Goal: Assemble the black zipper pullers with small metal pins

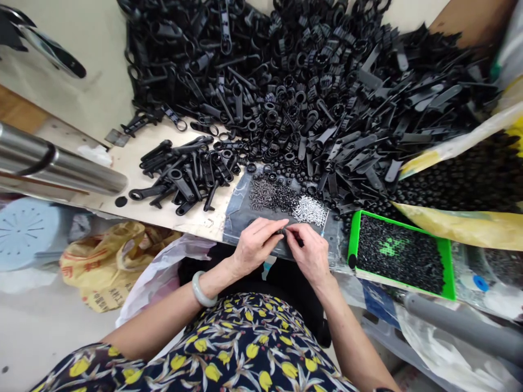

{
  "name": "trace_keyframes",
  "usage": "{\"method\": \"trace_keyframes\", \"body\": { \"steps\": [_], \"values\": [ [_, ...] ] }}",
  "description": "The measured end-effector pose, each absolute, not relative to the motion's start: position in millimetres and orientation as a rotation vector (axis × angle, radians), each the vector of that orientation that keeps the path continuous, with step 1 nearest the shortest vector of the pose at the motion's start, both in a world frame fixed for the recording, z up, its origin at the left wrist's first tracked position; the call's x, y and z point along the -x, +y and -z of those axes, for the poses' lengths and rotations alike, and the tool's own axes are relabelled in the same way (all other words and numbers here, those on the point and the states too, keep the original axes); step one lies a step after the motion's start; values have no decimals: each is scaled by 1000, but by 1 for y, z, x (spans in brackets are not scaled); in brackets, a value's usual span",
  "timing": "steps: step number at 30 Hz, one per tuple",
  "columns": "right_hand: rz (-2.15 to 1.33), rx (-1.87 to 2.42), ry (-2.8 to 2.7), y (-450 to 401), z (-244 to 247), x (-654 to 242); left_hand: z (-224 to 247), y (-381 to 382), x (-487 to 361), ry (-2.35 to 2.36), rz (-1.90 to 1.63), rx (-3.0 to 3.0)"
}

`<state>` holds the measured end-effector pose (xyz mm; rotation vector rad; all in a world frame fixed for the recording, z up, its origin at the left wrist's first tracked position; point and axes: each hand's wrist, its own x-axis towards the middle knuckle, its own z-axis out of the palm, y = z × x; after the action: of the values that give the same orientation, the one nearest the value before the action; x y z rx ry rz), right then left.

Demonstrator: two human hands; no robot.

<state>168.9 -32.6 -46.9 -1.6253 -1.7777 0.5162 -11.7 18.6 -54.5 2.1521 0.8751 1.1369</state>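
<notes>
My left hand (258,243) and my right hand (309,249) meet over the front edge of the table, fingertips nearly touching. Between them is a small black plastic part (281,232), mostly covered by the fingers; both hands pinch it. Just beyond the hands, on a dark mat (239,209), lie a heap of silver pins (309,211), a heap of small brownish metal pieces (262,194) and some little black pieces (284,199). Left of the mat lies a group of black ring-ended handles (183,182).
A large pile of black plastic rings and handles (286,76) covers the back of the table. On the right stand a green tray (448,267) of tiny black pieces and an open yellow-white sack (461,223). A metal cylinder (81,166) juts in from the left.
</notes>
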Motion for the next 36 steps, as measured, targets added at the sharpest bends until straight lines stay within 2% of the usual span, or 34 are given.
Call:
{"method": "trace_keyframes", "body": {
  "steps": [19, 27, 36],
  "values": [
    [-454, 1633, -1753, -31, 51, -169, 53, 18, 9, 905, -1020, -2226],
    [-479, 1577, -1610, -38, 35, -172, 50, 20, 11, 914, -996, -2164],
    [-413, 1512, -1751, -41, 21, -165, 54, 20, 9, 936, -1003, -2157]
  ]
}}
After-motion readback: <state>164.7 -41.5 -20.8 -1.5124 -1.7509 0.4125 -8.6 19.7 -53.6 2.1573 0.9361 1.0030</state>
